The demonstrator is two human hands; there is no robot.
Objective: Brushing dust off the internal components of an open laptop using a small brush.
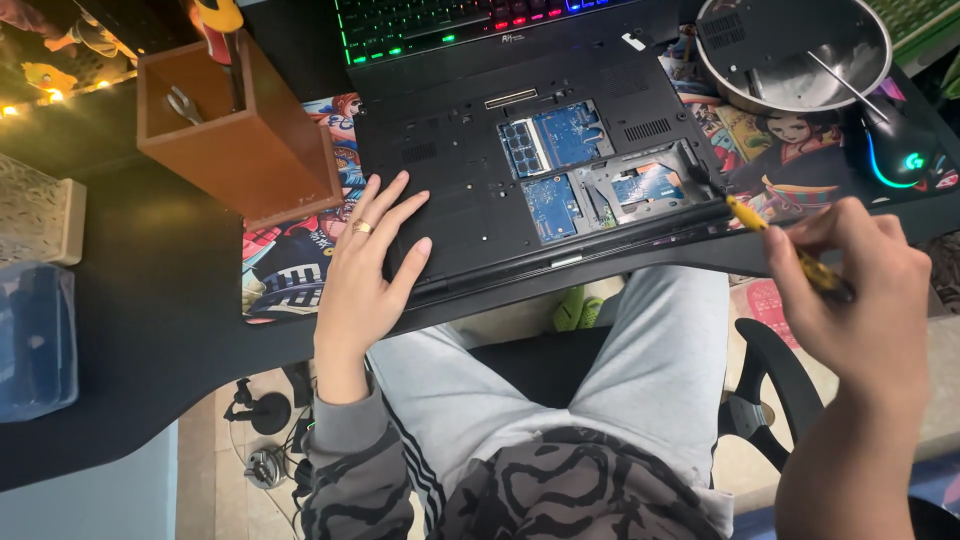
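The overturned black laptop [530, 190] is seen lying at the centre of the bench [150, 300], its matte plastic underside up. A cover has been taken off: blue circuit boards and a silvery metal bay are laid bare in a rectangular opening at about 3 o'clock on the base. Small vent slots and screw holes are dotted over the shell.

The left hand [365, 270] is laid flat, fingers spread, on the laptop's near-left corner at 8 o'clock; nothing is gripped, and a gold ring is worn. The right hand [860, 290] is closed around a yellow-handled screwdriver [790, 250], whose tip is held at the laptop's right edge, at 4 o'clock from the open bay.

At 1 o'clock a round, shiny steel bowl [795, 55] is seen, a black panel lying in it. A glowing mouse [900, 150] sits at 3 o'clock. A brown wooden box [240, 130] stands at 10 o'clock, and a backlit keyboard [450, 20] at 12. A colourful printed mat [290, 260] is spread beneath.
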